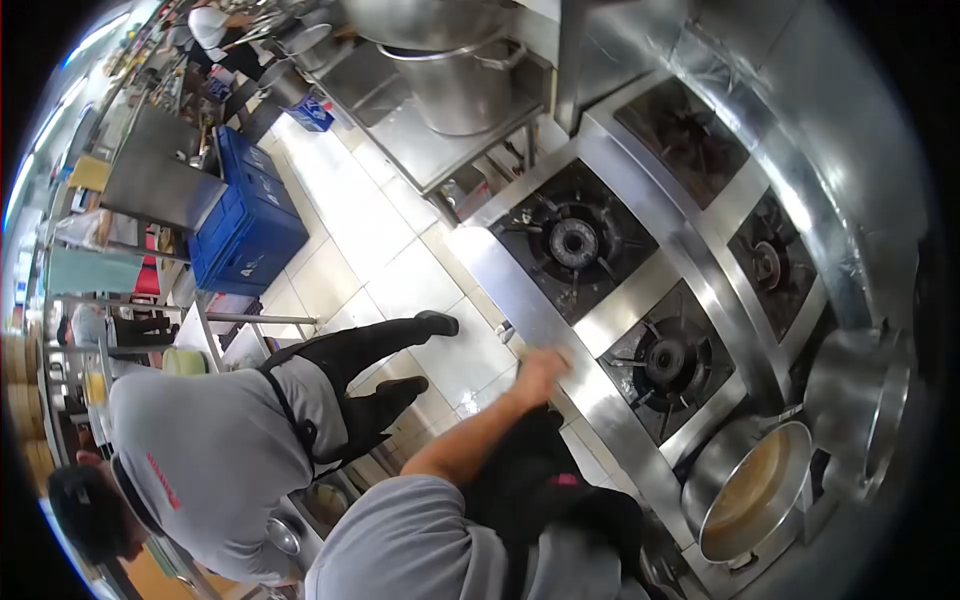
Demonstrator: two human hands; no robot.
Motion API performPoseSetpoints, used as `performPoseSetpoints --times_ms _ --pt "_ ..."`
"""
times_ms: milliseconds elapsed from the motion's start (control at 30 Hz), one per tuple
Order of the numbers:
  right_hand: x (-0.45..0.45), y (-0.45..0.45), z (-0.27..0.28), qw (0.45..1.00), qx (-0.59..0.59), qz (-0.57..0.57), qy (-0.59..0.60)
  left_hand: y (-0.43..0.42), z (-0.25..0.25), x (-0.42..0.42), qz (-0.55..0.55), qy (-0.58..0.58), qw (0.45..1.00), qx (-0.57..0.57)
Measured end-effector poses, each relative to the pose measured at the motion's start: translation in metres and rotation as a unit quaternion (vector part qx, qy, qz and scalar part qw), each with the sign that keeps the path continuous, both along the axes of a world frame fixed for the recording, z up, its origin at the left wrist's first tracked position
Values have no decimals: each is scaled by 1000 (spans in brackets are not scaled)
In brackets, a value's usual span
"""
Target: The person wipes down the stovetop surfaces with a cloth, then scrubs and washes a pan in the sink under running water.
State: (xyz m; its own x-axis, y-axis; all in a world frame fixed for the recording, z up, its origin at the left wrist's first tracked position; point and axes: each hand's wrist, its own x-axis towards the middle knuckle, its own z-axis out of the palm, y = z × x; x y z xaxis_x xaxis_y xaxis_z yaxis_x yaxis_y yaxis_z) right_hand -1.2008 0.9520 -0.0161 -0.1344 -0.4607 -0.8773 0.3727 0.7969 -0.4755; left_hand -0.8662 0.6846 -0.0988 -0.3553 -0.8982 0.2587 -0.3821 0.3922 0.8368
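My left hand (543,378) is at the front edge of the steel stove (540,285), near a small knob or valve (504,332) on its front. The hand is blurred, so its finger position and anything in it cannot be made out. The closest burners are a black burner (668,362) and another black burner (574,243) behind the stove's front rim; no pot stands on either. My right hand does not show.
A pan with brownish contents (755,490) sits at the stove's near right end, beside a large steel pot (855,400). A co-worker in a grey shirt (215,440) bends over a counter behind me. Blue bins (250,225) and a tall stockpot (460,90) stand farther off.
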Motion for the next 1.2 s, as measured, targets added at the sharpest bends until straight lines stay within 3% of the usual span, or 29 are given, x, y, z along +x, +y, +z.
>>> performPoseSetpoints --times_ms 33,100,133,200,300,367,433,467,500,567,667,767,800,833,867,900,967,1000,1033,1067,1100,1133,1200 --pt "14 -23 7 999 -30 16 -12 18 9 1 -124 67 984 108" --pt "43 -67 23 996 -72 35 -38 12 21 5 -25 86 979 184" --pt "59 -89 31 994 -89 45 -51 -6 27 16 -12 89 982 169" --pt "95 -131 50 988 -116 63 -76 -34 34 38 91 174 933 303" --pt "157 -198 76 978 -148 88 -114 -95 32 87 187 245 912 272" --pt "200 -244 92 972 -162 99 -136 -131 34 120 188 299 895 271" --pt "243 -285 108 967 -171 104 -158 -165 45 149 147 501 765 378" --pt "261 -303 117 965 -172 103 -167 -177 51 163 110 536 729 411" --pt "279 -320 126 963 -175 102 -178 -187 64 176 110 543 727 405" --pt "307 -345 144 958 -179 92 -203 -200 93 194 4 571 646 506" --pt "334 -369 167 948 -179 59 -257 -210 143 209 -156 616 571 519" --pt "341 -386 149 935 -214 42 -281 -212 203 221 -206 612 550 530" --pt "323 -397 95 930 -307 92 -178 -219 202 230 -207 611 550 531" --pt "327 -410 74 912 -385 129 -57 -230 200 243 -222 414 779 416" --pt "335 -423 56 938 -321 60 -118 -243 197 260 -216 168 927 258" --pt "368 -440 76 951 -255 -23 -172 -258 173 277 -127 182 951 214" --pt "357 -457 60 946 -146 -27 -287 -302 127 333 7 178 971 159" --pt "364 -466 54 968 -183 -7 -169 -324 121 374 53 163 974 150" --pt "348 -479 34 902 -87 -85 -415 -349 129 416 93 136 975 147" --pt "348 -484 35 964 -123 -40 -231 -378 138 459 135 109 974 144" --pt "372 -486 70 988 -151 23 10 -415 127 500 151 149 965 154" --pt "356 -489 43 974 -226 9 16 -458 111 545 187 102 972 103" --pt "365 -525 38 979 -191 -60 30 -550 110 614 306 61 949 42"
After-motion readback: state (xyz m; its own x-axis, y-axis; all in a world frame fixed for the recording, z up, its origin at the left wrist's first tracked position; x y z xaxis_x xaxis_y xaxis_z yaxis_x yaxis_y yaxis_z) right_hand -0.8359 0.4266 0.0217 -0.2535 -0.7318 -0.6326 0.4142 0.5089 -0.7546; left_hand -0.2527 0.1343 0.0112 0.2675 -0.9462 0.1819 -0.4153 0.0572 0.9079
